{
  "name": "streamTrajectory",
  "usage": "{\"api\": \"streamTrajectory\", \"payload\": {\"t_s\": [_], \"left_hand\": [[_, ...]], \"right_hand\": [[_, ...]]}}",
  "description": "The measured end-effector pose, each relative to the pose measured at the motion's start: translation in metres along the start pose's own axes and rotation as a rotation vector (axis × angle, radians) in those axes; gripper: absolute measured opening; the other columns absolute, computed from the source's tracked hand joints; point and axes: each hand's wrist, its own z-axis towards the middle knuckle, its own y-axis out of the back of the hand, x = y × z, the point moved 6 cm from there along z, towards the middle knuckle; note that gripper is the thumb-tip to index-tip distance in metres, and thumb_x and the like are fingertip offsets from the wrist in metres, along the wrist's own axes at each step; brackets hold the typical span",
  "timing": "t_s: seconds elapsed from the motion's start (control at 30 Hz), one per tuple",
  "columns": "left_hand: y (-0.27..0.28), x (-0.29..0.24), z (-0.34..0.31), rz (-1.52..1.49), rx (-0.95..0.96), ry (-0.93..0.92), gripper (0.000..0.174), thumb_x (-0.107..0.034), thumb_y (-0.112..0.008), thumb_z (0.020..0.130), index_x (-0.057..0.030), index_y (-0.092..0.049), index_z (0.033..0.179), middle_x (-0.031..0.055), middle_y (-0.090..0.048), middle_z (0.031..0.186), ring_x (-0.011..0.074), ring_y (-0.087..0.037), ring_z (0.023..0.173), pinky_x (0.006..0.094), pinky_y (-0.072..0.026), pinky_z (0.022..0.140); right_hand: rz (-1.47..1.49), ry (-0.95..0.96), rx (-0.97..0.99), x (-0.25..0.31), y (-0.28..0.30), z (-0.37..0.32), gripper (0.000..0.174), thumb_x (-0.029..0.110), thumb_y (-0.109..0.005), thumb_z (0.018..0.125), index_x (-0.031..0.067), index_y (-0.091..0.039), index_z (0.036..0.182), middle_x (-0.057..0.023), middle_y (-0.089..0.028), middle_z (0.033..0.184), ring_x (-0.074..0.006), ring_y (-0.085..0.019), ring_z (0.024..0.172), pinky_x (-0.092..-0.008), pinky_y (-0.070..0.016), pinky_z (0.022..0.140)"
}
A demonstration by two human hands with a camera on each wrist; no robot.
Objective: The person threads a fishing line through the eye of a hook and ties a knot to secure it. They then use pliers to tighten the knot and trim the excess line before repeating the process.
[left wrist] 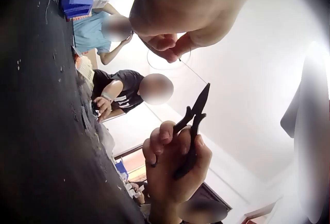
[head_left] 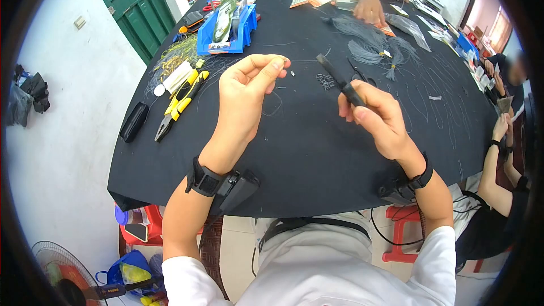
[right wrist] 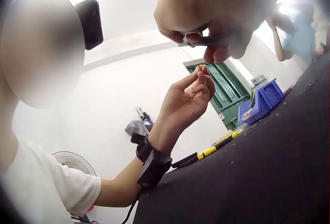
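My left hand (head_left: 245, 95) is raised over the dark table, thumb and forefinger pinching a thin clear line (head_left: 306, 60). In the left wrist view the line (left wrist: 195, 71) runs taut from those fingertips to the tip of black needle-nose pliers (left wrist: 200, 105), and a small loop of it arcs by the fingers. My right hand (head_left: 381, 118) grips the pliers (head_left: 339, 78) by the handles, their nose pointing toward the left hand. Below and between the hands lies a small tangle of dark bits (head_left: 325, 82). In the right wrist view the right hand (right wrist: 206, 13) hides most of the pliers.
Yellow-and-black pliers (head_left: 182, 101), a black case (head_left: 134, 122) and a blue bin (head_left: 249, 31) stand left. Bundles of grey line (head_left: 368, 51) lie at the far right, where another person's hand (head_left: 369, 10) reaches in. Loose strands (head_left: 442, 102) spread over the right side.
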Motion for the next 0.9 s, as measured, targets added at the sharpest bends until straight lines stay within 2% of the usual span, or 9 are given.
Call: {"api": "streamTrajectory", "payload": {"t_s": [0.07, 0.2, 0.4, 0.5, 0.57, 0.73, 0.9], "left_hand": [[0.002, 0.002, 0.001, -0.016, -0.004, -0.003, 0.015, -0.010, -0.062, 0.082, 0.0025, -0.062, 0.091, 0.0070, -0.064, 0.087, 0.0077, -0.056, 0.076, 0.0191, -0.0422, 0.066], [0.008, 0.005, 0.005, -0.087, -0.002, -0.005, 0.016, -0.009, -0.061, 0.082, 0.0038, -0.062, 0.092, 0.0095, -0.064, 0.089, 0.0099, -0.057, 0.078, 0.0218, -0.0444, 0.074], [0.012, 0.007, 0.007, -0.110, -0.015, -0.006, 0.016, -0.008, -0.060, 0.082, 0.0046, -0.061, 0.093, 0.0111, -0.063, 0.090, 0.0118, -0.057, 0.080, 0.0234, -0.0454, 0.077], [0.015, 0.010, 0.008, -0.126, -0.031, -0.001, 0.016, -0.007, -0.060, 0.082, 0.0047, -0.061, 0.093, 0.0113, -0.063, 0.090, 0.0120, -0.057, 0.081, 0.0236, -0.0454, 0.078], [0.016, 0.011, 0.009, -0.124, -0.044, 0.006, 0.016, -0.007, -0.060, 0.082, 0.0049, -0.061, 0.093, 0.0114, -0.063, 0.090, 0.0121, -0.057, 0.081, 0.0237, -0.0455, 0.078], [0.020, 0.014, 0.010, -0.133, -0.069, 0.014, 0.016, -0.007, -0.061, 0.081, 0.0047, -0.062, 0.092, 0.0115, -0.063, 0.090, 0.0122, -0.058, 0.081, 0.0238, -0.0456, 0.079], [0.022, 0.015, 0.011, -0.152, -0.082, 0.030, 0.016, -0.007, -0.062, 0.081, 0.0044, -0.062, 0.092, 0.0113, -0.063, 0.090, 0.0122, -0.058, 0.081, 0.0239, -0.0458, 0.079]], "right_hand": [[0.010, -0.055, -0.009, 0.002, 0.004, -0.001, 0.017, 0.014, -0.048, 0.084, -0.0015, -0.053, 0.081, -0.0029, -0.049, 0.076, -0.0089, -0.042, 0.063, -0.0232, -0.0339, 0.057], [0.033, -0.034, -0.088, 0.013, 0.013, -0.001, 0.023, 0.019, -0.046, 0.085, -0.0025, -0.054, 0.083, -0.0047, -0.051, 0.078, -0.0091, -0.045, 0.069, -0.0226, -0.0372, 0.062], [0.103, 0.011, -0.209, 0.014, 0.035, -0.006, 0.025, 0.020, -0.041, 0.084, -0.0025, -0.054, 0.088, -0.0075, -0.055, 0.081, -0.0092, -0.047, 0.067, -0.0224, -0.0388, 0.059], [0.127, 0.007, -0.326, 0.021, 0.043, -0.005, 0.027, 0.026, -0.041, 0.083, 0.0007, -0.049, 0.077, -0.0110, -0.054, 0.078, -0.0114, -0.046, 0.064, -0.0227, -0.0362, 0.055], [0.126, 0.058, -0.330, 0.022, 0.051, -0.004, 0.024, 0.026, -0.041, 0.081, 0.0073, -0.036, 0.066, -0.0129, -0.051, 0.073, -0.0130, -0.043, 0.061, -0.0234, -0.0342, 0.053], [0.123, 0.085, -0.398, 0.026, 0.063, -0.005, 0.026, 0.028, -0.041, 0.083, 0.0080, -0.035, 0.067, -0.0134, -0.050, 0.074, -0.0134, -0.043, 0.063, -0.0235, -0.0351, 0.054], [0.245, 0.111, -0.409, 0.024, 0.086, -0.009, 0.027, 0.029, -0.038, 0.086, 0.0089, -0.034, 0.069, -0.0132, -0.048, 0.081, -0.0142, -0.043, 0.067, -0.0243, -0.0362, 0.058]]}}
